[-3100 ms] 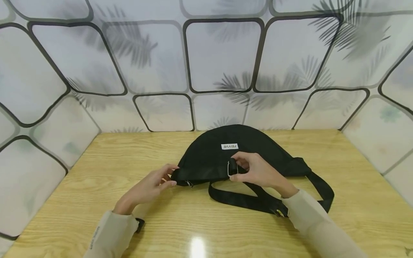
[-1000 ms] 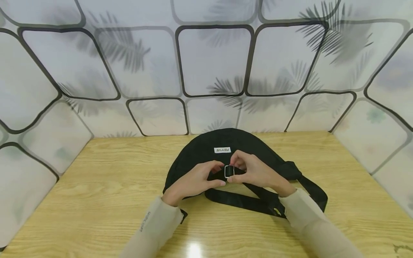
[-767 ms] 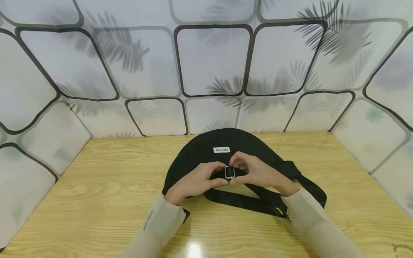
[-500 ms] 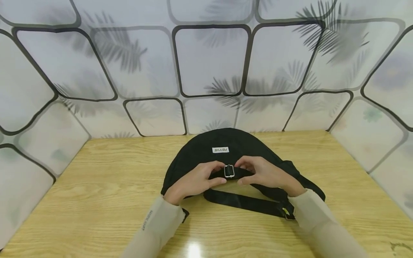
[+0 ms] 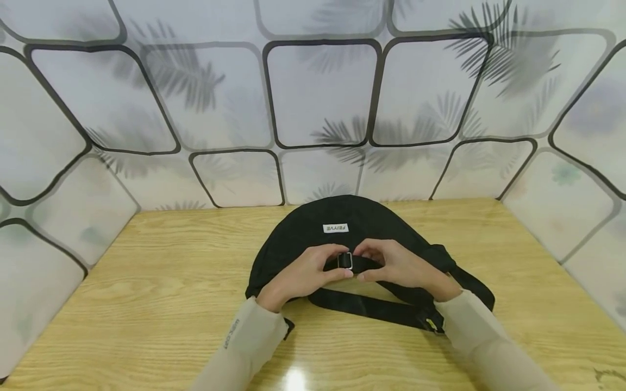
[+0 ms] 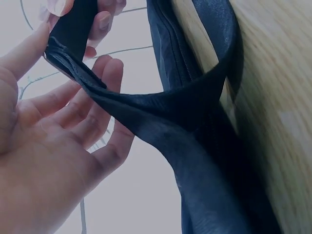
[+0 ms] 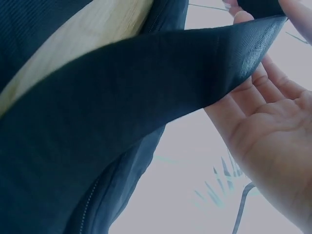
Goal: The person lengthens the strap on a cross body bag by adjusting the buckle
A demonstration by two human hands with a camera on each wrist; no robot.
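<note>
A black waist bag with a small white label lies on the table, curved side away from me. Its webbing strap is lifted in front of it and carries a metal-framed slide buckle. My left hand pinches the strap at the buckle's left side between thumb and fingers. Just right of the buckle, my right hand holds the strap between thumb and fingers. In the right wrist view the strap runs up across the fingers of the right hand.
A lower loop of strap lies on the wooden table, ending near a dark buckle with a yellow spot by the right sleeve. Patterned panels stand behind and at both sides.
My left hand has come from the bag's left end to the slide buckle. My right hand has shifted right, off the buckle and onto the strap beside it.
</note>
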